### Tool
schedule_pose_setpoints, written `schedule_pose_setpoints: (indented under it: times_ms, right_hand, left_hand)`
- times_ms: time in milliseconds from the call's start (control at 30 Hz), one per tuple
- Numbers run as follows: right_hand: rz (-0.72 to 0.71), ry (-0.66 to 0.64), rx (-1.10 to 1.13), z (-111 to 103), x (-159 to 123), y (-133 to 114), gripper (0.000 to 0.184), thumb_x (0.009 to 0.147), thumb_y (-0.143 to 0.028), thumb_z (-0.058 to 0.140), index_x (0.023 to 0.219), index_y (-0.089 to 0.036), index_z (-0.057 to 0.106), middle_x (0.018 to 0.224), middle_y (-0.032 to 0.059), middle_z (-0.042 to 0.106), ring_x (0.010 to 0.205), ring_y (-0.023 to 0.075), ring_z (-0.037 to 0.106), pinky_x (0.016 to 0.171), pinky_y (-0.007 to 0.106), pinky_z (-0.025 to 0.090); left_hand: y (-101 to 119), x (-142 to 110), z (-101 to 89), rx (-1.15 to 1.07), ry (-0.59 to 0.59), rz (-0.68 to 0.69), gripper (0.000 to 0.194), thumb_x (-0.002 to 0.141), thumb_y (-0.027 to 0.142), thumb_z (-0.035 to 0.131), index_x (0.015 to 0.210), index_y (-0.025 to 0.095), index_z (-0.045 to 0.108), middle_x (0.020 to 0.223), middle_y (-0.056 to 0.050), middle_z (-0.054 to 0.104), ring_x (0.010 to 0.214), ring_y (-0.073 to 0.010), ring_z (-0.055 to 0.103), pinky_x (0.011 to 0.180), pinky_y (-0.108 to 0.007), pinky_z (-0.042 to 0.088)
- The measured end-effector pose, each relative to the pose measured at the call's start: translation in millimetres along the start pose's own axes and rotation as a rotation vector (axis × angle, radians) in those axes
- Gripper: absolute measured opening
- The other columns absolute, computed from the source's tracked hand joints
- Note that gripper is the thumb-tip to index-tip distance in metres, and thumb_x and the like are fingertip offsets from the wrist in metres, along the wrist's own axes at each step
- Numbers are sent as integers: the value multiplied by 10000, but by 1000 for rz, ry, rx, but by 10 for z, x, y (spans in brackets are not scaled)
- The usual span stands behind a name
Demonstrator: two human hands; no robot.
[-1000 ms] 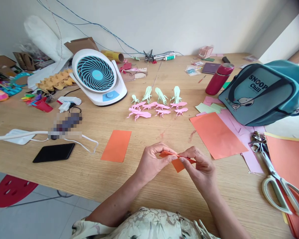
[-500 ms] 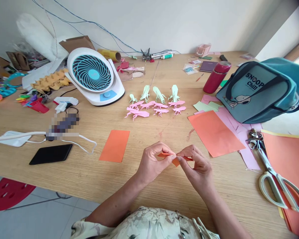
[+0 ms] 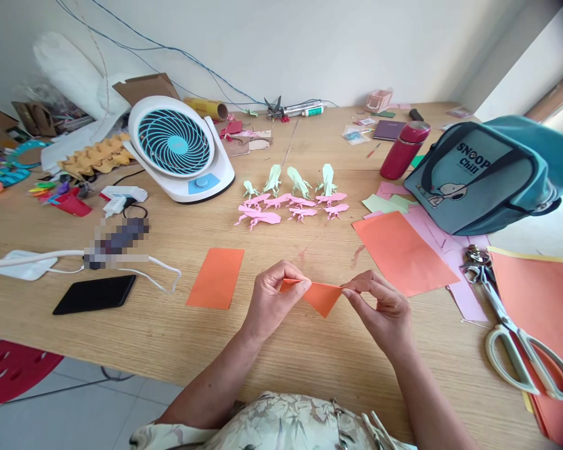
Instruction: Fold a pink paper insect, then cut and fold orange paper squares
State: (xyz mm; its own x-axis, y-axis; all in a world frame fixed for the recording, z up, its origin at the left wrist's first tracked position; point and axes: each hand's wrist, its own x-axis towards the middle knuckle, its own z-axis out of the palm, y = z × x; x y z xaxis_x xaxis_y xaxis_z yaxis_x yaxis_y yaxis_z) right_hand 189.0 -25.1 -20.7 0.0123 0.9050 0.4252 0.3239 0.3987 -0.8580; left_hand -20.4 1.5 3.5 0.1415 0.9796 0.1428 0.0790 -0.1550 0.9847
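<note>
A folded piece of orange paper (image 3: pixel 325 299) is stretched between my two hands above the table, its top edge straight and a pointed part hanging down. My left hand (image 3: pixel 278 298) pinches its left side between thumb and fingers, covering part of it. At the right corner, the thumb and fingertips of my right hand (image 3: pixel 380 307) close on the paper. An orange paper rectangle (image 3: pixel 216 278) lies flat to the left of my hands. Beyond them stand several pink folded paper insects (image 3: pixel 260 217) and several pale green ones (image 3: pixel 299 182).
On the right are a large orange sheet (image 3: pixel 403 253), scissors (image 3: pixel 511 331), a teal bag (image 3: pixel 478 178) and a red bottle (image 3: pixel 403 150). A white fan (image 3: pixel 220 165), a black phone (image 3: pixel 94 294) and cables occupy the left. A red stool (image 3: pixel 19 372) stands below the table edge.
My hands have moved apart, the left one leftward and the right one slightly right. More of the folded paper shows between them, its hanging point now in plain view.
</note>
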Motion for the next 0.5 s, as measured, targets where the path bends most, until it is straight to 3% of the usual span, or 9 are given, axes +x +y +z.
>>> schedule_pose_setpoints:
  times_ms: [167,233,300,400,500]
  right_hand:
    - [30,102,-42,-66,10,61,114,899,-248,648,785,-239,644,764,21,597,734,187,561,677,342,432]
    - [14,66,-37,-27,-4,48,17,900,-250,647,913,-246,658,841,32,610,796,195,566,723,350,445]
    - [1,-12,-19,37,-21,18,124,898,-238,652,1021,-251,655,920,44,631,845,198,576,767,357,455]
    - [3,-97,15,122,-40,-28,51,912,-202,627,909,-238,663,851,29,634,789,179,583,722,334,451]
    - [10,-108,29,157,-46,-58,129,922,-190,604,803,-225,638,748,9,605,700,160,558,655,315,427]
  left_hand:
    - [-37,29,-68,-13,57,-50,207,815,256,669,654,174,568,684,30,569,674,-113,507,695,-246,412]
    - [-32,22,-44,-14,31,-77,203,817,246,659,653,172,565,668,36,556,659,-106,489,675,-236,397]
    - [-15,5,8,-17,-6,-106,192,819,236,653,659,169,570,659,40,553,648,-100,483,657,-228,388]
    - [19,-24,89,-10,-65,-142,140,806,221,665,687,164,617,668,32,590,653,-103,519,655,-222,402]
    - [45,-37,131,-4,-130,-137,76,779,226,707,742,163,688,726,3,654,699,-125,581,685,-232,435]
